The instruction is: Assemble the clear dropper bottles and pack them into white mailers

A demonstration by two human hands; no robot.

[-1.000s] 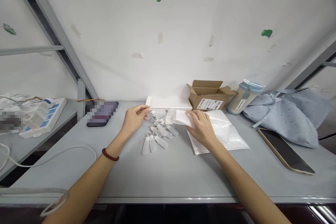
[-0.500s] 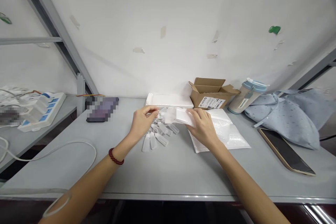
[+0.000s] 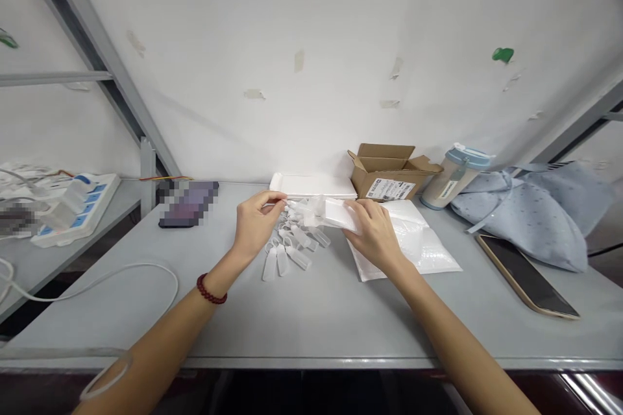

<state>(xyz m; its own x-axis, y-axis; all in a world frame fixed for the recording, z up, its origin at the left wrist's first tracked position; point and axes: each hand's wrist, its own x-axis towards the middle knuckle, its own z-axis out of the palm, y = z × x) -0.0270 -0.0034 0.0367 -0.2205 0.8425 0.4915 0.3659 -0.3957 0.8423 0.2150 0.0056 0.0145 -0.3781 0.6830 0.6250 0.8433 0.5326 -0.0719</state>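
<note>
My left hand (image 3: 259,219) is closed in a pinch, thumb against finger, on the end of a translucent plastic loop tag (image 3: 300,207). That tag reaches toward a thin white packet (image 3: 335,213), and the two seem to meet, though I cannot tell if they are joined. Around the packet's right part my right hand (image 3: 374,233) is closed, thumb below and fingers on top. Under both hands lies a loose pile of translucent loop tags (image 3: 282,260) on the grey table (image 3: 302,318). A white bubble mailer (image 3: 433,253) lies flat beneath my right hand.
Along the wall stand a white flat box (image 3: 311,185), an open cardboard box (image 3: 389,183) and a tumbler (image 3: 452,178). At right are a blue cloth bag (image 3: 535,220) and a phone (image 3: 525,277). A blurred phone (image 3: 189,204), a cable (image 3: 131,266) and a power strip (image 3: 82,211) lie left.
My left hand has drawn slightly left, and more of the tag now shows between it and the packet. My right hand keeps its hold on the packet.
</note>
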